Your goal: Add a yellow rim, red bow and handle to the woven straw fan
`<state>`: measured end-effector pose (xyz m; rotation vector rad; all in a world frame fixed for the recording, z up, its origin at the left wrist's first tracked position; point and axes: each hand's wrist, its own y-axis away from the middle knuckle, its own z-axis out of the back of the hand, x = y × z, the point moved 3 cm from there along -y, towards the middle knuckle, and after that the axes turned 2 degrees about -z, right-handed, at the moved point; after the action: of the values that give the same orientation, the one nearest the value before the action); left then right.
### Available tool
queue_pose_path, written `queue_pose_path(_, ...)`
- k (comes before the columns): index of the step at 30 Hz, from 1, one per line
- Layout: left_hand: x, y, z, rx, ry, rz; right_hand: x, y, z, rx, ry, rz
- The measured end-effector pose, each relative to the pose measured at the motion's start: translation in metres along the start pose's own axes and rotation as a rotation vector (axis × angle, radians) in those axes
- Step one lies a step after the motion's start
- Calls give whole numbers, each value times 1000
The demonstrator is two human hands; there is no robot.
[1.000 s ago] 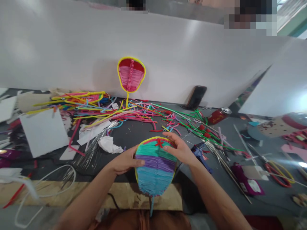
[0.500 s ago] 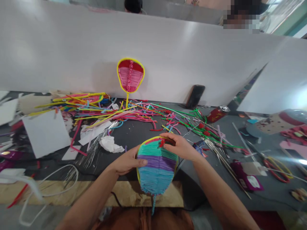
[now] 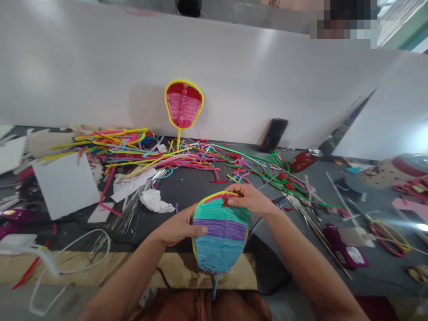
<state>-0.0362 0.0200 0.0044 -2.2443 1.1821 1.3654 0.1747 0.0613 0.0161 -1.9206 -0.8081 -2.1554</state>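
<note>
I hold a fan-shaped pipe-cleaner piece (image 3: 220, 234) in front of me, striped teal, purple and light blue with a yellow rim and a blue stem hanging down. My left hand (image 3: 180, 226) grips its left edge, thumb across the purple band. My right hand (image 3: 251, 199) is closed at the top edge, fingertips pinching a small red pipe-cleaner bit (image 3: 226, 199) there.
A red and pink fan (image 3: 183, 105) with a yellow rim leans on the white partition (image 3: 100, 76). Loose coloured pipe cleaners (image 3: 174, 156) cover the dark table. A phone (image 3: 273, 135), a red can (image 3: 305, 159), white paper (image 3: 67, 185), scissors (image 3: 384, 236) and a white wire loop (image 3: 83, 258) lie around.
My right hand has closed in from a spread grip to a pinch on the red bit at the fan's top edge. The fan has barely moved.
</note>
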Motion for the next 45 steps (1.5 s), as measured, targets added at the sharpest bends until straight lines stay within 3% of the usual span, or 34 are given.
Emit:
queue_pose_path(12,1,-1,-2,7,8,6,2,-2,1,42,2,-28)
queue_pose_path(18,6,4,5,-123,108,14,0,4,8,-24,-34,50)
queue_pose_path(22,9,12,16,-214,176,-10,-23,18,15,-149,-201,61)
queue_pose_path(27,14,19,27,-319,209,-37,-46,33,-17,-15,-392,20)
queue_pose_path(29,14,20,27,-364,206,-44,-49,35,-33,-20,-457,32)
queue_pose_path(32,12,21,22,-382,206,-109,-52,35,-47,-106,-578,45)
queue_pose_path(35,10,21,12,-345,201,-208,-50,34,-47,-182,-641,101)
queue_pose_path(40,24,14,-13,-265,103,-115,-38,32,-36,-314,-681,242)
queue_pose_path(45,36,8,-20,-424,-16,-98,-32,31,-32,-309,-657,301)
